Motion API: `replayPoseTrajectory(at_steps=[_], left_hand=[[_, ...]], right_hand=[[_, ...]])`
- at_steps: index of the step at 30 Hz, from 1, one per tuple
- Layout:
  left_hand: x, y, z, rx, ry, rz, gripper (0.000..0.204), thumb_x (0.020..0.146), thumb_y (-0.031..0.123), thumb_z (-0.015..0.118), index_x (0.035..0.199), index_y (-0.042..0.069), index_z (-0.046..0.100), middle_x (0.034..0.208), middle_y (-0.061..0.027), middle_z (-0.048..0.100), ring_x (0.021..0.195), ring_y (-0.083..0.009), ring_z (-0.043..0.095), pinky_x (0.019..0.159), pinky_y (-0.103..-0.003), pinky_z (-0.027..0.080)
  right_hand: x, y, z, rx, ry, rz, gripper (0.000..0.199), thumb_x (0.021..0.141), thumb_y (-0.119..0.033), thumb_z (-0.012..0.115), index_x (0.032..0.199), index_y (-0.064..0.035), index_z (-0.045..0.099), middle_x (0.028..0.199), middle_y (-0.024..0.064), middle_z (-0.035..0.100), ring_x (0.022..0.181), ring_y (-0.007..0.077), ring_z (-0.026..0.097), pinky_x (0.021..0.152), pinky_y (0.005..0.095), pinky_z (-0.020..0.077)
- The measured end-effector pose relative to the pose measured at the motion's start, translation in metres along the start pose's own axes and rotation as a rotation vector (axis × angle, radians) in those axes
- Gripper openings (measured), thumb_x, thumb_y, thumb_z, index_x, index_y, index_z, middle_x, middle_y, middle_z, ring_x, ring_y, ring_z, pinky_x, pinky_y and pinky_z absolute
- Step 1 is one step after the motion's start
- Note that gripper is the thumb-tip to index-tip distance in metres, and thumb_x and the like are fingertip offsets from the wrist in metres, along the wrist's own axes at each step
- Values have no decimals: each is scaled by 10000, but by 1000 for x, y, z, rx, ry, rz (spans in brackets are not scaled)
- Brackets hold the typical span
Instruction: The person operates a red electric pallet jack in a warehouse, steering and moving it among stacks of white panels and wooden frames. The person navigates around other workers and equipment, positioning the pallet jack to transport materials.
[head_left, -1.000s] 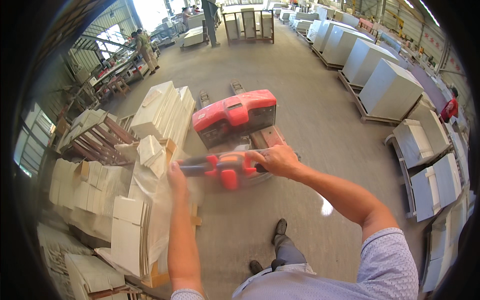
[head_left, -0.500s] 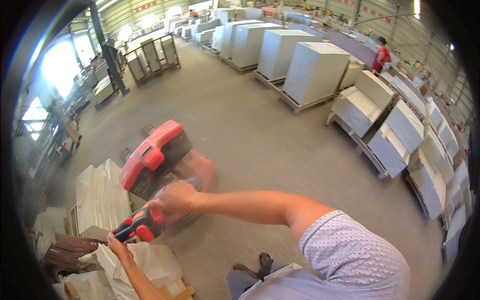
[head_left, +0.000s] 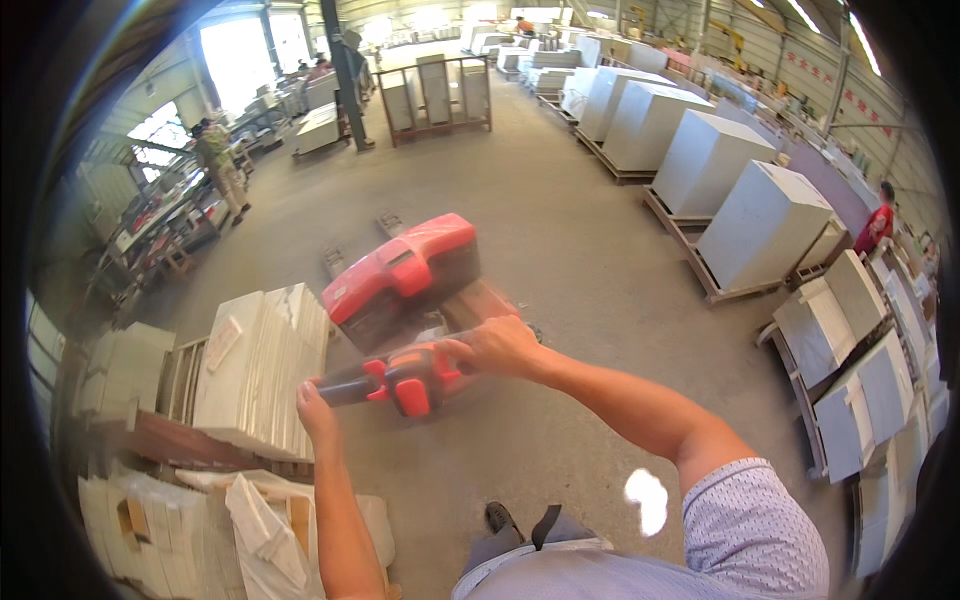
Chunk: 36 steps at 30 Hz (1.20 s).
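A red and black electric pallet truck (head_left: pixel 420 262) stands in front of me, with its fork tips (head_left: pixel 389 222) pointing away. Its control handle (head_left: pixel 412 392), black with red and orange parts, lies nearly crosswise near my body. At the handle's left end, my left hand (head_left: pixel 317 408) is closed round the black grip. My right hand (head_left: pixel 497 347) is closed on the right end, and its fingertips are partly hidden. The truck's lower body is blurred and partly covered by the handle. No load shows on the visible fork ends.
Upright pale slabs (head_left: pixel 255 375) stand close on the left, with wrapped slabs (head_left: pixel 265 530) nearer me. Large pale blocks on pallets (head_left: pixel 765 232) line the right. Ahead are a slab rack (head_left: pixel 435 97) and a steel post (head_left: pixel 348 80). People stand at far left (head_left: pixel 220 165) and right (head_left: pixel 878 218).
My view has swung left, so the surroundings sit further right. The handle has turned from a steep slant to nearly level, and both hands remain on it.
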<state>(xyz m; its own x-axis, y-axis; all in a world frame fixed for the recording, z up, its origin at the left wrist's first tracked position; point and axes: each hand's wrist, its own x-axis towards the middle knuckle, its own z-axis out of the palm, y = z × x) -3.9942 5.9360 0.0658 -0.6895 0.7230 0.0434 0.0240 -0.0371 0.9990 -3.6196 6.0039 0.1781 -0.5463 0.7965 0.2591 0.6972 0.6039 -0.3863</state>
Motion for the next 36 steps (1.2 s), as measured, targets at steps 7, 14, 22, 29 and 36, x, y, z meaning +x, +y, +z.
replayPoseTrajectory(at_steps=[7,14,22,29,36], left_hand=[[121,-34,74,211,0,144,317,1039,347,400,1057,111,609,1051,-81,585,965,-220,600,728,-382,552],[195,-3,162,246,83,165,334,1039,336,384,1041,104,624,1016,-75,600,916,-205,591,713,-373,544],[288,14,248,459,118,246,377,1026,341,362,966,83,631,945,-85,624,881,-226,598,699,-368,506],[333,56,364,728,73,399,373,1041,261,356,937,13,614,929,-194,650,898,-399,616,816,-475,467],[408,87,465,867,-181,727,350,1016,259,512,778,11,582,779,-205,630,772,-403,635,692,-482,491]], right_hand=[[113,64,-8,16,-37,-14,788,950,-755,333,771,-126,775,684,158,685,681,384,676,619,478,513],[231,120,-30,60,-215,53,671,990,-665,368,805,-170,783,756,11,745,714,288,694,690,403,536],[364,213,-26,17,-179,-55,616,990,-639,415,870,-176,802,689,80,702,649,310,669,628,417,511],[477,324,-54,62,-113,-189,533,970,-583,511,855,-148,797,661,105,683,621,334,654,604,414,523],[613,435,-69,56,-46,-262,440,925,-527,613,807,-138,781,647,117,664,559,324,623,562,360,512]])
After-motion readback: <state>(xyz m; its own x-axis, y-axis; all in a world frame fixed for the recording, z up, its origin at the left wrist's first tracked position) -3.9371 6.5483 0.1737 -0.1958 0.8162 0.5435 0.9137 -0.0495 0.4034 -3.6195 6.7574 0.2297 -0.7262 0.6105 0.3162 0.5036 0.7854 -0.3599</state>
